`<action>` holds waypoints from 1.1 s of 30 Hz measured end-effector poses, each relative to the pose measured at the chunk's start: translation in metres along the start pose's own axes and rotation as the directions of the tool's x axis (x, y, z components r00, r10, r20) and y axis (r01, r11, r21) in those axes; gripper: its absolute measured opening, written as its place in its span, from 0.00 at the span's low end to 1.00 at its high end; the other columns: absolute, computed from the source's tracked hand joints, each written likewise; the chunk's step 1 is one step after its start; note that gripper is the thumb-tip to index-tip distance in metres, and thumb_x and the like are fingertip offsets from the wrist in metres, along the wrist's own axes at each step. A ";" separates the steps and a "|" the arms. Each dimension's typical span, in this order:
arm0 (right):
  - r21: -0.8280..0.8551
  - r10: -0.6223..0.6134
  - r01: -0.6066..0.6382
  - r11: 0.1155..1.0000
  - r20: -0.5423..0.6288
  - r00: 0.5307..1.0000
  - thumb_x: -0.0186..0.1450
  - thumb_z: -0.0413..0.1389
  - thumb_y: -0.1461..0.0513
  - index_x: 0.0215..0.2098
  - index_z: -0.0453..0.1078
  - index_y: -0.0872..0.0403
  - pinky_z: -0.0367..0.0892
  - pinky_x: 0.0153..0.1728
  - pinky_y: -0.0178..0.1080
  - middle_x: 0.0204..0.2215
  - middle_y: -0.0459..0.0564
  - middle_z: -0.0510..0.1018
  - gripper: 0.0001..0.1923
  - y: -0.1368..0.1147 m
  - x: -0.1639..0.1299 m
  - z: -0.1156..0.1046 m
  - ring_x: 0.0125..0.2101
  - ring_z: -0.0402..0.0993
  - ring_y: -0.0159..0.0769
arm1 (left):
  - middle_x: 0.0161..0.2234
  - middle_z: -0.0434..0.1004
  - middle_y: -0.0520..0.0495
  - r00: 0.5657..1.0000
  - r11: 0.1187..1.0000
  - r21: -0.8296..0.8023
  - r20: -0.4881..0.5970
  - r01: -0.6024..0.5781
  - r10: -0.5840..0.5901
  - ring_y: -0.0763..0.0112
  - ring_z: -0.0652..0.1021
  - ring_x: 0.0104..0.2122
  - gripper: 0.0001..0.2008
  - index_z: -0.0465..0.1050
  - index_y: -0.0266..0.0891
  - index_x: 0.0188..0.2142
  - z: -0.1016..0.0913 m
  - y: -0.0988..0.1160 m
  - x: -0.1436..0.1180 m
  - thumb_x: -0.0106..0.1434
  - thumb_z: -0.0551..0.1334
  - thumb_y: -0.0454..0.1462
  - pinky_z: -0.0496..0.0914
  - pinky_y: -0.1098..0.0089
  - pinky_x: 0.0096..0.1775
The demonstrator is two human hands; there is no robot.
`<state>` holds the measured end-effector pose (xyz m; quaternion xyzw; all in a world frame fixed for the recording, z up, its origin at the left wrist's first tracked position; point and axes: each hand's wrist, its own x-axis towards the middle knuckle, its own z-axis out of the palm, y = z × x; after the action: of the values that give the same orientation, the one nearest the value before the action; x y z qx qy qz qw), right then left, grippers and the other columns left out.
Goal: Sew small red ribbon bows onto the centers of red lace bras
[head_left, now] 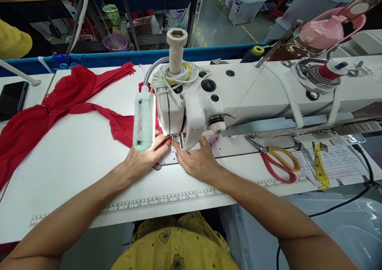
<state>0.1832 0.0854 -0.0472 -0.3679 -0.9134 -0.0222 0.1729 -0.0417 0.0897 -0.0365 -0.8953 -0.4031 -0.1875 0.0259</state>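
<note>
A white sewing machine (238,90) stands on the white table (74,166). Red fabric (68,98) spreads from the far left across to the needle area under the machine head. My left hand (146,156) lies flat with its fingertips pressing the red fabric's edge just left of the presser foot (178,139). My right hand (197,160) rests beside it on the right, fingertips at the foot, pinching the same fabric edge. A lamp (144,120) on a gooseneck hangs over my left hand and hides part of it.
Scissors (279,160) with red and yellow handles and a yellow tape measure (320,166) lie right of the needle area on papers. A black phone (12,99) sits at the far left. A printed ruler strip (167,198) runs along the table's front edge. Bins stand beyond the table.
</note>
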 end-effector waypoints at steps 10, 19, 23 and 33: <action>0.003 0.003 -0.003 1.000 -0.006 1.000 0.71 0.50 0.63 0.61 0.69 0.56 0.56 0.43 0.49 0.24 0.50 0.75 0.21 0.001 0.000 0.001 0.38 0.69 0.44 | 0.44 0.84 0.42 0.995 0.997 0.051 -0.075 -0.056 0.059 0.54 0.80 0.50 0.19 0.75 0.40 0.52 -0.001 0.004 -0.008 0.66 0.57 0.25 0.73 0.47 0.50; -0.069 -0.026 0.018 0.997 -0.117 0.993 0.71 0.51 0.62 0.49 0.76 0.56 0.56 0.42 0.47 0.26 0.49 0.75 0.14 0.002 -0.001 -0.001 0.34 0.66 0.41 | 0.44 0.83 0.38 0.999 0.990 0.139 -0.024 -0.023 0.026 0.52 0.79 0.50 0.20 0.72 0.36 0.55 -0.002 0.008 -0.005 0.67 0.54 0.25 0.73 0.51 0.46; -0.091 -0.013 -0.004 0.996 -0.187 0.982 0.71 0.51 0.60 0.27 0.73 0.54 0.55 0.45 0.46 0.22 0.48 0.70 0.16 0.002 -0.001 -0.007 0.32 0.63 0.39 | 0.44 0.83 0.36 0.999 0.983 0.180 -0.007 -0.037 0.039 0.52 0.78 0.52 0.18 0.71 0.32 0.56 -0.001 0.007 -0.004 0.69 0.54 0.25 0.72 0.52 0.47; 0.020 0.062 -0.059 0.998 -0.345 0.936 0.70 0.50 0.62 0.32 0.72 0.54 0.53 0.37 0.42 0.29 0.51 0.73 0.12 0.014 0.001 -0.017 0.33 0.64 0.39 | 0.41 0.83 0.42 1.000 0.987 0.162 -0.006 -0.015 0.017 0.57 0.79 0.49 0.15 0.71 0.38 0.53 0.007 -0.009 -0.001 0.70 0.53 0.30 0.72 0.57 0.48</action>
<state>0.1970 0.0934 -0.0317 -0.3855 -0.8571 -0.0769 0.3329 -0.0470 0.0964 -0.0449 -0.8927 -0.4098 -0.1573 0.1018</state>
